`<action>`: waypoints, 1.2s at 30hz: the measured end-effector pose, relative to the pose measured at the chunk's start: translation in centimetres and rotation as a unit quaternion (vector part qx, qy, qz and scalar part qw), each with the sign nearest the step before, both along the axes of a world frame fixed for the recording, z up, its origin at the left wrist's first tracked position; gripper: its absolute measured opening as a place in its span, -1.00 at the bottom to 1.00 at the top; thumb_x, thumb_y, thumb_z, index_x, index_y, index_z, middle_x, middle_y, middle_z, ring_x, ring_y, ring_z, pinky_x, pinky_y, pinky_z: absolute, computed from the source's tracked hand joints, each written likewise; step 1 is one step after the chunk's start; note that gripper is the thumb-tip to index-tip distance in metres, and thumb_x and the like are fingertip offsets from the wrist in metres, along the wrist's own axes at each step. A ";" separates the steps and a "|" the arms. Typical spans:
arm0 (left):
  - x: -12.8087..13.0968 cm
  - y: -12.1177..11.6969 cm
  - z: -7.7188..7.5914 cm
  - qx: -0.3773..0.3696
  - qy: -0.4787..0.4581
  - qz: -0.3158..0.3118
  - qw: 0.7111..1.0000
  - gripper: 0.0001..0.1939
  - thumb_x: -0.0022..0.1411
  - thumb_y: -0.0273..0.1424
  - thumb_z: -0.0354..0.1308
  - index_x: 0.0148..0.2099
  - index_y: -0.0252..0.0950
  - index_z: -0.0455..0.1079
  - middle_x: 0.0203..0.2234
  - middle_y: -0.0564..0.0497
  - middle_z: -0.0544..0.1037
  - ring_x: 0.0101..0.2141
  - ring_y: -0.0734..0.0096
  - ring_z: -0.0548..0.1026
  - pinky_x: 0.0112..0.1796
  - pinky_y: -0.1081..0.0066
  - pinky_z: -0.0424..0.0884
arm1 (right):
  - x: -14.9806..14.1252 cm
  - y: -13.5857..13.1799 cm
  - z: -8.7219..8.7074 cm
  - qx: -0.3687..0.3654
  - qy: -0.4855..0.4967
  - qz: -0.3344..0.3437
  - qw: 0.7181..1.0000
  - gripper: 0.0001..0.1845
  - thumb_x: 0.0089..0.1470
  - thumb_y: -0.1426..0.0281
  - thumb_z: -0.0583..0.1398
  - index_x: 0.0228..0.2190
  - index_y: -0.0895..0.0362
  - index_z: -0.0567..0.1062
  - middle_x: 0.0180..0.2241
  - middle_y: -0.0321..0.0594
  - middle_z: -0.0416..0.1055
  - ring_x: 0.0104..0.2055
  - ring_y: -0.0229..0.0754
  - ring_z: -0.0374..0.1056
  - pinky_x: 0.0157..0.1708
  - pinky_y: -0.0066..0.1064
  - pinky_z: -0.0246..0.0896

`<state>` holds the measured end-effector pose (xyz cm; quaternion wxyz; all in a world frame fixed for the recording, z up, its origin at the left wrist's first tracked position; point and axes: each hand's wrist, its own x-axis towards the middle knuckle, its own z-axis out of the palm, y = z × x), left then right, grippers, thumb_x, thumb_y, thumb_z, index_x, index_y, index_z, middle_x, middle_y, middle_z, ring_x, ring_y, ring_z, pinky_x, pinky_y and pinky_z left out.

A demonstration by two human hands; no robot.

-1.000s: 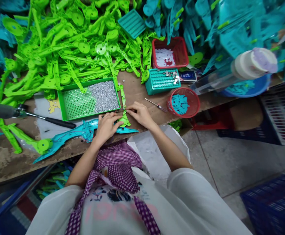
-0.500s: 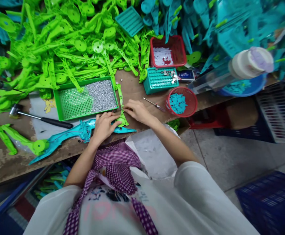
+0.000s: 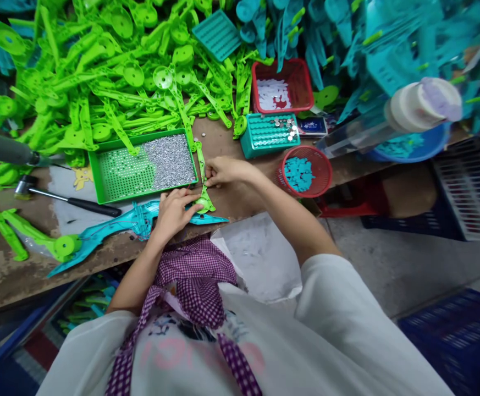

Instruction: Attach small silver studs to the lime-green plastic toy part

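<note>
On the worn brown tabletop (image 3: 219, 140), a slim lime-green plastic piece (image 3: 204, 202) with a flared lower end lay just beside a mesh-bottomed green tray (image 3: 118, 176). The left hand (image 3: 174, 213) rested on its flared end, fingers extended; the right hand (image 3: 226, 169) was curled at its narrow arm, though I couldn't tell whether it pinched anything. Shiny metal bits (image 3: 171, 162) filled the tray's right part. A round red basket (image 3: 325, 179) held small turquoise pieces (image 3: 298, 173), a rectangular red one (image 3: 304, 88) flat white pieces (image 3: 271, 94). Silvery discs (image 3: 291, 135) sat on a ridged teal box (image 3: 260, 146). Glossy lime parts (image 3: 70, 82) lay tangled behind.
</note>
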<state>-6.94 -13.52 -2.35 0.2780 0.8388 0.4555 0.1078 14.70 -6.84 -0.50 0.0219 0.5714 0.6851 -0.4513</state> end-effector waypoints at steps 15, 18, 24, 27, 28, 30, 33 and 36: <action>-0.3 -0.4 -0.1 0.022 -0.006 -0.048 0.999 -0.73 0.30 -0.17 0.16 -0.01 -0.09 0.52 -0.07 0.00 0.59 -0.03 0.18 0.45 0.04 0.10 0.17 | 1.0 -6.8 -1.9 0.152 0.175 -0.161 0.960 -0.71 -0.05 0.32 0.32 -0.26 0.16 0.47 -0.38 -0.29 0.44 -0.42 -0.28 0.34 -0.39 -0.45 0.22; -0.3 -0.4 -0.1 0.012 -0.010 -0.046 0.999 -0.73 0.29 -0.17 0.17 -0.02 -0.09 0.52 -0.09 0.01 0.60 -0.04 0.18 0.46 0.03 0.09 0.18 | 0.0 -8.4 -2.4 0.220 0.204 -0.249 0.921 -0.69 0.06 0.24 0.24 -0.17 0.13 0.49 -0.21 -0.16 0.46 -0.31 -0.23 0.38 -0.27 -0.36 0.30; -0.3 -0.4 -0.4 0.013 -0.020 -0.042 0.999 -0.74 0.28 -0.17 0.19 -0.03 -0.08 0.53 -0.08 0.02 0.60 -0.04 0.19 0.47 0.05 0.08 0.18 | -2.0 -5.6 -3.8 0.295 0.116 -0.330 0.889 -0.81 0.14 0.29 0.17 -0.29 0.13 0.52 -0.29 -0.17 0.50 -0.30 -0.18 0.40 -0.22 -0.34 0.29; -0.3 -0.5 -0.5 0.018 -0.025 -0.048 0.998 -0.73 0.28 -0.18 0.19 -0.02 -0.10 0.52 -0.08 0.02 0.60 -0.04 0.20 0.48 0.06 0.08 0.17 | -2.0 -4.7 -4.3 0.293 0.097 -0.319 0.896 -0.85 0.13 0.36 0.16 -0.31 0.14 0.52 -0.31 -0.18 0.49 -0.32 -0.19 0.39 -0.25 -0.36 0.27; -0.3 -0.5 -0.5 0.019 -0.025 -0.049 0.998 -0.73 0.28 -0.18 0.19 -0.01 -0.10 0.52 -0.08 0.02 0.60 -0.03 0.20 0.48 0.06 0.08 0.17 | -2.0 -4.7 -4.4 0.300 0.097 -0.315 0.895 -0.85 0.14 0.37 0.15 -0.30 0.14 0.52 -0.30 -0.17 0.48 -0.30 -0.18 0.39 -0.24 -0.36 0.27; -0.3 -0.5 -0.4 0.018 -0.024 -0.049 0.998 -0.73 0.28 -0.18 0.19 -0.01 -0.09 0.52 -0.08 0.03 0.59 -0.03 0.20 0.48 0.06 0.08 0.18 | -2.0 -5.1 -4.3 0.324 0.088 -0.292 0.895 -0.82 0.18 0.36 0.12 -0.27 0.13 0.52 -0.26 -0.14 0.46 -0.24 -0.15 0.39 -0.21 -0.35 0.27; -0.2 -0.3 -0.3 0.014 -0.022 -0.047 0.999 -0.74 0.29 -0.18 0.18 -0.01 -0.08 0.52 -0.08 0.03 0.59 -0.03 0.20 0.47 0.06 0.09 0.18 | -2.0 -5.9 -3.8 0.341 0.035 -0.238 0.909 -0.75 0.24 0.34 0.06 -0.22 0.11 0.52 -0.21 -0.10 0.43 -0.17 -0.10 0.38 -0.16 -0.32 0.25; -0.3 -0.3 -0.3 0.010 -0.021 -0.052 0.998 -0.74 0.29 -0.18 0.18 -0.02 -0.08 0.51 -0.08 0.02 0.59 -0.02 0.21 0.47 0.07 0.08 0.18 | -2.0 -6.4 -3.1 0.327 -0.022 -0.194 0.925 -0.74 0.26 0.30 0.06 -0.20 0.10 0.52 -0.21 -0.08 0.43 -0.15 -0.07 0.38 -0.20 -0.31 0.24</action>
